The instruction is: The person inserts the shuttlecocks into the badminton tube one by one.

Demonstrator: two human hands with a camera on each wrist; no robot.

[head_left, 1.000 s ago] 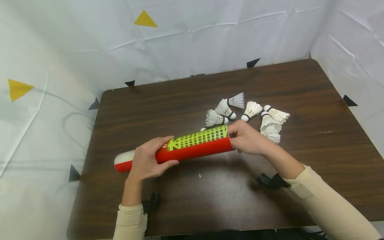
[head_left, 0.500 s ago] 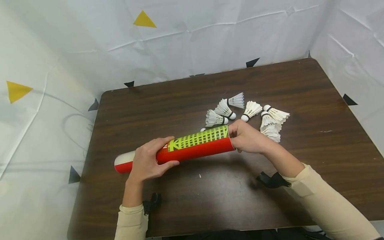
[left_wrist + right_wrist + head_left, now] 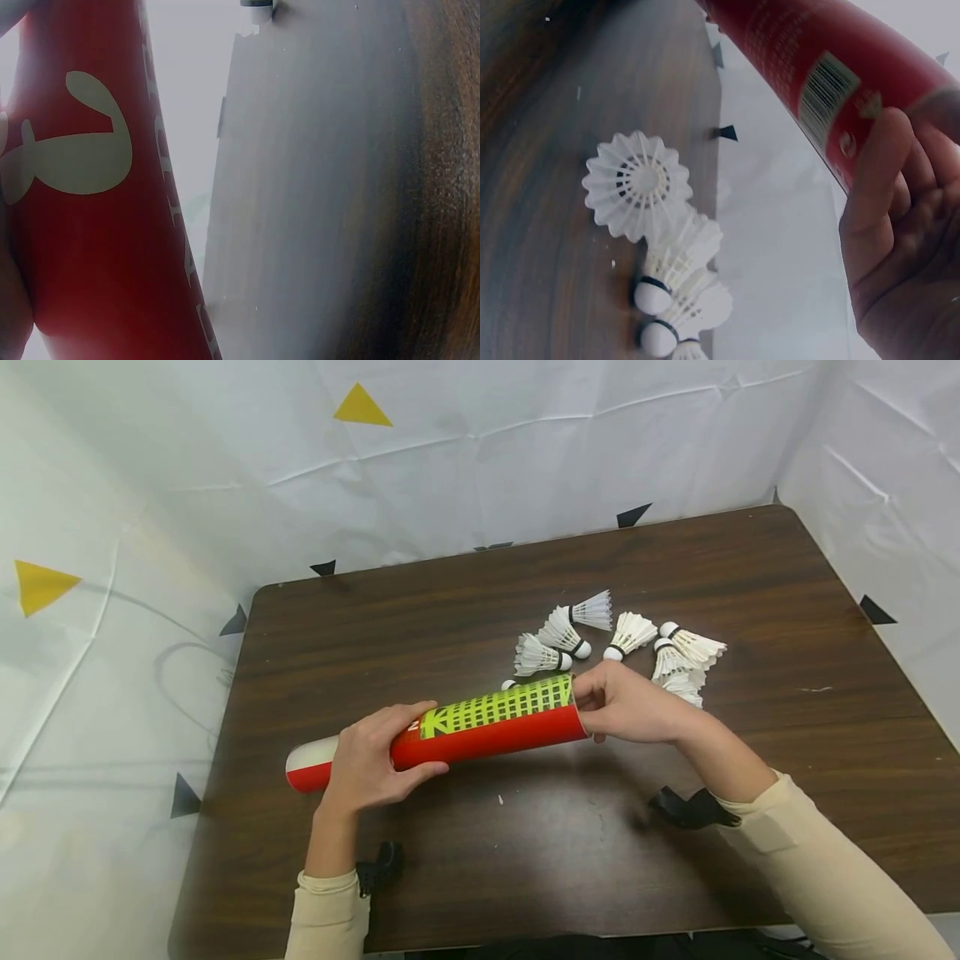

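Observation:
A red shuttlecock tube [image 3: 495, 727] with a yellow-green net print and a whitish far end is held tilted over the table. My left hand [image 3: 371, 756] grips it around its middle, thumb on the near side. My right hand [image 3: 626, 702] is at the tube's right end, its thumb and foremost fingers reaching into the mouth. The right wrist view shows curled fingers [image 3: 881, 161] against the tube's end beside the barcode; whether they pinch anything inside is hidden. Several white feather shuttlecocks [image 3: 542, 656] lie just beyond the tube and right hand, some touching each other.
The dark wood-grain table [image 3: 375, 635] has rounded corners, with white sheeting [image 3: 487, 468] around its back and sides. A small white scrap [image 3: 500, 799] lies on the table in front of the tube. Black straps [image 3: 690, 808] sit at both wrists.
My right hand has shifted slightly to the right at the tube's mouth, its wrist moving a little too. The left hand, tube and loose shuttlecocks look almost unchanged.

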